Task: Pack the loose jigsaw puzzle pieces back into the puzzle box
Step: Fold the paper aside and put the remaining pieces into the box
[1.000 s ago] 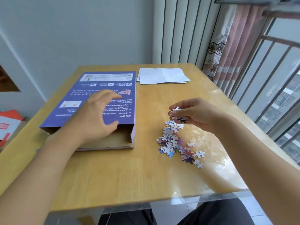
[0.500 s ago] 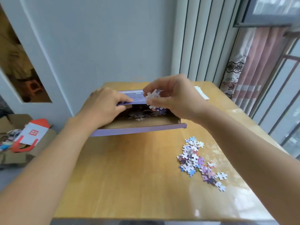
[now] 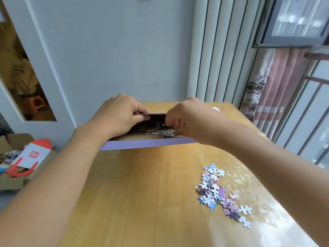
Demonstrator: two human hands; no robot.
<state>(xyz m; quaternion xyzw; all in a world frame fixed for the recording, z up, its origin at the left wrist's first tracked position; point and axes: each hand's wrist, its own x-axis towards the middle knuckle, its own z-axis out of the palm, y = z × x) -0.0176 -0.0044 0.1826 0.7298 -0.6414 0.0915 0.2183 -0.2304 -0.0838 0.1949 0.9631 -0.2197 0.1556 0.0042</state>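
Observation:
The purple puzzle box [image 3: 147, 144] lies at the far middle of the wooden table [image 3: 142, 202], its open side facing me. My left hand [image 3: 117, 116] grips the box's top panel [image 3: 156, 114] and holds it lifted. Dark puzzle pieces [image 3: 154, 129] lie inside the box. At the right of the opening, my right hand [image 3: 188, 120] reaches in with curled fingers. Whether pieces are in them is hidden. A loose pile of puzzle pieces [image 3: 216, 189] lies on the table at the near right.
A white paper corner [image 3: 215, 109] shows behind my right wrist. On the floor at the left stand cardboard boxes [image 3: 10, 179] and a red-and-white paper bag [image 3: 33, 155]. A curtain [image 3: 270, 90] and a window railing [image 3: 313, 111] border the table's right side.
My right hand carried a pinch of pieces from the pile to the box and has moved into the opening. My left hand lifted the top panel. The camera tilted up.

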